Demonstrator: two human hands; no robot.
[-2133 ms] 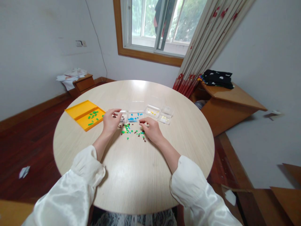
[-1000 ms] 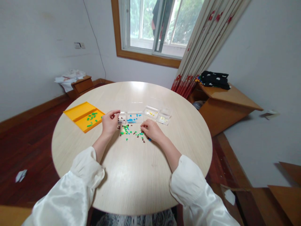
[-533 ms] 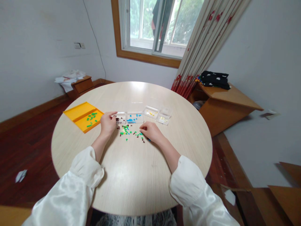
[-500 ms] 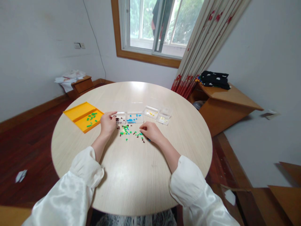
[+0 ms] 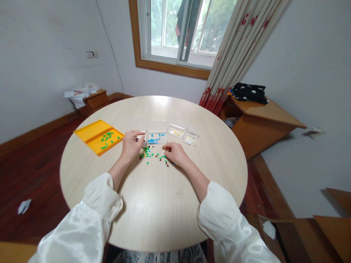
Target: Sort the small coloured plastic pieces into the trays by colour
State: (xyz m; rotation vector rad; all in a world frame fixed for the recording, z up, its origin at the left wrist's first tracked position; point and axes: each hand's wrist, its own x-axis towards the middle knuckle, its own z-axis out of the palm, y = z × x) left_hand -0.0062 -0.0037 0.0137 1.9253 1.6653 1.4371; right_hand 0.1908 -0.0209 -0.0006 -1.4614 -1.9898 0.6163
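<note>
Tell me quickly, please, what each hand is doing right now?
Left hand: fingers curled by the box; grip unclear.
Right hand: curled over the pieces; grip unclear.

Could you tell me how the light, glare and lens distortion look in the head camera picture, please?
Head view: soft daylight from the window puts a pale glare patch on the far rim of the round table; wide-angle bending bows the walls and the curtain; the small pieces between the left hand and right hand are too tiny to resolve.

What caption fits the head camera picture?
Two hands sort tiny coloured pieces into clear boxes on a round table.
</note>
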